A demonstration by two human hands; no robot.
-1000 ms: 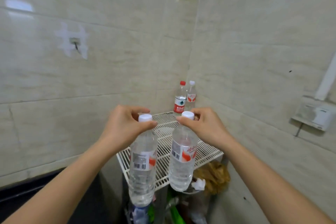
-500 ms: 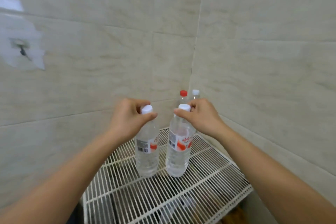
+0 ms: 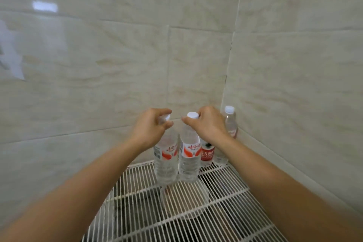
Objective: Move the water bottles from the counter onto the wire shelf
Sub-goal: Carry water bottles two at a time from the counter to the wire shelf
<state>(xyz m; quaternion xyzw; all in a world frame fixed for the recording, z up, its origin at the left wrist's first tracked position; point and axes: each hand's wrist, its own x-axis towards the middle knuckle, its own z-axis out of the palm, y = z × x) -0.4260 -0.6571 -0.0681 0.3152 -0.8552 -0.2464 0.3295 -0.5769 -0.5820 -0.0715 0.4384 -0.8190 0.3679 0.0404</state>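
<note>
Clear plastic left bottle (image 3: 166, 163) and right bottle (image 3: 188, 163) upright on white wire shelf (image 3: 225, 202), near its back corner. Caps pinched by fingers of left hand (image 3: 151, 127) and right hand (image 3: 208, 124). Likely full, heavy, thin-walled: grip at stiff neck.

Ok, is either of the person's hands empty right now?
No, the left hand grips the left bottle at its cap and the right hand grips the right bottle likewise.

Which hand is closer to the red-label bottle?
Right. The right hand, gripping the second bottle, is right in front of the red-label bottle; the left hand is farther left, gripping the leftmost bottle.
</note>
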